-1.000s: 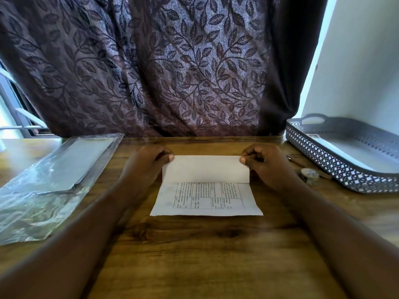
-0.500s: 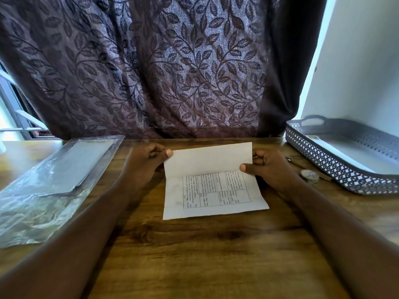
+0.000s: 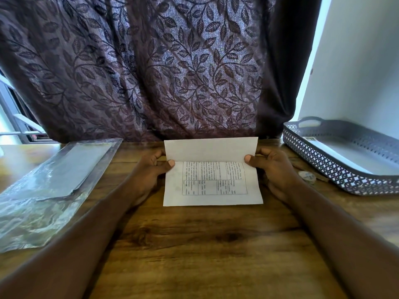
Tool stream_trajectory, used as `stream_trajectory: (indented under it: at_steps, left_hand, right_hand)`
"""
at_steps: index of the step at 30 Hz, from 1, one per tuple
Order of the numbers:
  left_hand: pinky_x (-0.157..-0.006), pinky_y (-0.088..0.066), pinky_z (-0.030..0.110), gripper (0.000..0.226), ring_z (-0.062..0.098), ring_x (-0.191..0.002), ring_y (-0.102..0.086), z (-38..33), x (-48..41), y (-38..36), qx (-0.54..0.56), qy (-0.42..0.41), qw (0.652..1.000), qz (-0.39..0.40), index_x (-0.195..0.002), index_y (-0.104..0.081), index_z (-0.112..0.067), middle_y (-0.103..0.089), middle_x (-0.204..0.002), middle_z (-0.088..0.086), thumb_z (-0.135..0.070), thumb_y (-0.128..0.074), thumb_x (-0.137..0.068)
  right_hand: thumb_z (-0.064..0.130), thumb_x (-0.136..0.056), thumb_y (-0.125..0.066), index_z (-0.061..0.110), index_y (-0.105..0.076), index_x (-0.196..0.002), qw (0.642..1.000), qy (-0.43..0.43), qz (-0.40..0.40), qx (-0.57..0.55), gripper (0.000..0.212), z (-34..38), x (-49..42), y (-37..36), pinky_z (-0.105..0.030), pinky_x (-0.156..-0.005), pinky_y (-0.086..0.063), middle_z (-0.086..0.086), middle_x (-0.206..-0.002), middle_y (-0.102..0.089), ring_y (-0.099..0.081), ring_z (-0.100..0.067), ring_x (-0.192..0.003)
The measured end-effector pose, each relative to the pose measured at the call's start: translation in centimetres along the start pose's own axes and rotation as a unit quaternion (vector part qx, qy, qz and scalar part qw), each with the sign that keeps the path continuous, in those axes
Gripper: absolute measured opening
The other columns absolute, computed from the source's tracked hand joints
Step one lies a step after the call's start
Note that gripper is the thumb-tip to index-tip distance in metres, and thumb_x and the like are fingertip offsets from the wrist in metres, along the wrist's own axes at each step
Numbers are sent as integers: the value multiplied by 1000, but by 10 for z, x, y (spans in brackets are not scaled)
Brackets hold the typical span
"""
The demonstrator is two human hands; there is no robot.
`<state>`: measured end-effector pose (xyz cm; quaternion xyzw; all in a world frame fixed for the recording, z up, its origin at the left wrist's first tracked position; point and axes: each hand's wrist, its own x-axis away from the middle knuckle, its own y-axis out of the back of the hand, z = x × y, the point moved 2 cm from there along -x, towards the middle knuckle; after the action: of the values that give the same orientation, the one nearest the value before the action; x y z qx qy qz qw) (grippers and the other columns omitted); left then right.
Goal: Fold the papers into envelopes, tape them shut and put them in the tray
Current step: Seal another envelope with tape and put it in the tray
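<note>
A white paper [image 3: 212, 182] with a printed table lies at the middle of the wooden table [image 3: 194, 244]. Its far part stands up from a crease, blank side toward me. My left hand [image 3: 151, 169] pinches the paper's left edge at the crease, thumb on top. My right hand [image 3: 274, 167] pinches the right edge the same way. A grey perforated tray [image 3: 319, 167] sits at the right, with a white sheet inside. A small roll of tape [image 3: 307, 176] lies between my right hand and the tray.
A clear plastic sleeve [image 3: 49, 186] holding a grey sheet lies on the left of the table. A dark leaf-patterned curtain [image 3: 162, 72] hangs right behind the table. A white wall rises behind the tray.
The far flap, folded flat toward me a second ago, has been lifted and opened up until it stands upright. Both hands moved with its edges.
</note>
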<state>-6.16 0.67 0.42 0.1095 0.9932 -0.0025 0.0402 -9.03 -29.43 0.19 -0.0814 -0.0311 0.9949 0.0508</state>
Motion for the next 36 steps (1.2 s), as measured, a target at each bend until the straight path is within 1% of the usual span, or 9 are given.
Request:
stream_trajectory:
  at_steps: [4,8,11,15,19,22,24,28,36]
  left_hand:
    - [-71,-64,35,23,22,-88,-75,-2,1,0,69,13,998,-8,-110,-65,-14,-77,-100,9,0,-50,-99]
    - [-54,-60,31,30,23,-73,-74,-5,5,0,89,14,996,-5,-99,-68,-3,-74,-90,17,-8,-38,-102]
    - [-61,-61,33,38,26,-78,-73,-4,2,4,137,13,990,1,-96,-68,3,-74,-95,18,-16,-36,-103]
    - [-59,-57,25,9,20,-72,-66,2,-4,3,30,-17,999,-35,-92,-69,-4,-73,-77,7,-6,-61,-93]
    - [-62,-57,30,21,21,-77,-72,4,-5,3,-29,6,999,-19,-105,-70,-12,-77,-89,10,-2,-70,-86]
    - [-65,-55,35,12,23,-81,-73,5,-6,-2,-118,-10,992,-35,-94,-75,-20,-78,-94,7,-10,-72,-88]
    - [-72,-55,39,12,21,-87,-71,3,-6,-6,-215,-67,973,-42,-82,-76,-25,-77,-92,-3,-18,-71,-90]
    - [-72,-49,22,13,-5,-84,-64,-10,6,-24,-386,-183,903,-44,-84,-73,-35,-71,-88,-23,-26,-69,-92]
    - [-69,-42,4,10,-11,-85,-63,-15,17,-44,-409,-263,874,-5,-93,-76,-30,-67,-85,-29,-23,-70,-91]
  right_hand:
    - [-5,-91,-60,1,-73,-104,999,-6,3,-54,19,1,0,-3,-46,-80,-60,-20,-103,-75,-74,-34,-94]
    - [-13,-92,-46,-2,-76,-72,995,-10,4,-96,37,4,2,-7,-32,-62,-62,-23,-85,-74,-74,-33,-79]
    - [-8,-90,-36,-13,-72,-77,991,-10,23,-130,38,1,-3,-7,-34,-71,-62,-29,-97,-73,-72,-37,-97]
    - [6,-84,-70,1,-79,-83,999,-4,23,-26,10,-9,-5,-7,-34,-87,-55,-17,-103,-76,-69,-34,-108]
    - [0,-80,-77,16,-78,-81,993,37,-2,111,16,-4,-3,-7,-38,-83,-60,-1,-92,-79,-73,-23,-96]
    - [3,-82,-78,25,-76,-83,970,94,-30,222,22,5,-1,-10,-25,-68,-58,9,-80,-75,-67,-4,-73]
    - [7,-85,-75,28,-74,-90,939,141,-42,312,22,9,1,-15,-17,-73,-54,18,-91,-72,-65,4,-78]
    - [28,-93,-66,29,-71,-108,839,230,-18,493,16,12,6,-37,-31,-88,-50,15,-107,-70,-63,-5,-95]
    - [34,-99,-58,27,-70,-96,802,225,144,535,14,21,22,-69,-32,-68,-53,10,-85,-68,-62,-9,-77]
